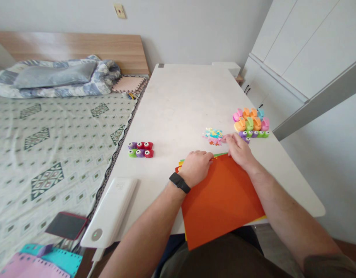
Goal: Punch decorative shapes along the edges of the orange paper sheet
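My left hand [196, 166], with a black watch [179, 182] on its wrist, is closed over the upper left edge of an orange-red sheet of paper [221, 200]. Its fingers are curled, and what lies under the palm is hidden. Yellow and green sheets peek out beneath the orange one. At the sheet's upper right corner, my right hand [239, 150] has its thumb by the paper edge and its forefinger stretched apart from it. That fingertip reaches the right side of a small pile of colourful paper cut-outs [214, 133], in blue, yellow, pink and red.
Several small craft punches [140, 150] stand in two rows on the left. More craft punches [251, 120], large and small, are grouped at the right. A white power bank [114, 208] with a cable sits at the table's left edge. Beside the table [189, 92] is a bed [64, 127].
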`<state>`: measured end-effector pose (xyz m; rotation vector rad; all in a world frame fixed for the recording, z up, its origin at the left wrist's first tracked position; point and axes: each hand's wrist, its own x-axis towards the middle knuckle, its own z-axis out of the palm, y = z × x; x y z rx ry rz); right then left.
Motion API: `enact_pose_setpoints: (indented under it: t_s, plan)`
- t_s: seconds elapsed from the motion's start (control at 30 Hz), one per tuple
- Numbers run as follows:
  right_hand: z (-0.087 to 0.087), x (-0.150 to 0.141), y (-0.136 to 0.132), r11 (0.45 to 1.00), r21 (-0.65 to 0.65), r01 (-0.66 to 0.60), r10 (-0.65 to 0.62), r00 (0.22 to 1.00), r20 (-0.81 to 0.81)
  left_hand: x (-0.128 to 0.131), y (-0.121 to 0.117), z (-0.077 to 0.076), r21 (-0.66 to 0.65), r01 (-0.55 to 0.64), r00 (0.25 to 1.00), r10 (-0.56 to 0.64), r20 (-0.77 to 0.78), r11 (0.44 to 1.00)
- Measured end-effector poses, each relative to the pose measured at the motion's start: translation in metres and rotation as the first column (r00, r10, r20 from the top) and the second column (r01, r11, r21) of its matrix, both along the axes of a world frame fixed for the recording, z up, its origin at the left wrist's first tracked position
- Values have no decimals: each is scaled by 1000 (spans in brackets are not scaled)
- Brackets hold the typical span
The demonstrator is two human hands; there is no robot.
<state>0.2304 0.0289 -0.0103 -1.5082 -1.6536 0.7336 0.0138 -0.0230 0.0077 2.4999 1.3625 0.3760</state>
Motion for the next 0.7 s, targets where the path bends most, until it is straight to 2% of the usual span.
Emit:
enact_pose_setpoints:
  t_s: [0.13,0.23,0.33,0.5,0.7]
  plan:
    - [-1,-2,1,1000,-14,-7,6,995,-104,0,0,-2,9,-1,1000,1,12,1000]
    - [-3,-2,2,997,-62,-38,32,995,-95,0,0,-2,6,1,1000,-1,4,1000]
    - [-3,0,1,998,-37,-42,38,995,-89,0,0,-1,0,2,1000,-2,-3,1000]
    - [-3,0,2,1000,4,-7,7,985,-170,-1,0,0,-8,4,1000,-4,-3,1000]
    - [-1,-7,1,992,-68,-103,89,978,-187,0,0,-1,7,10,1000,-10,-12,1000]
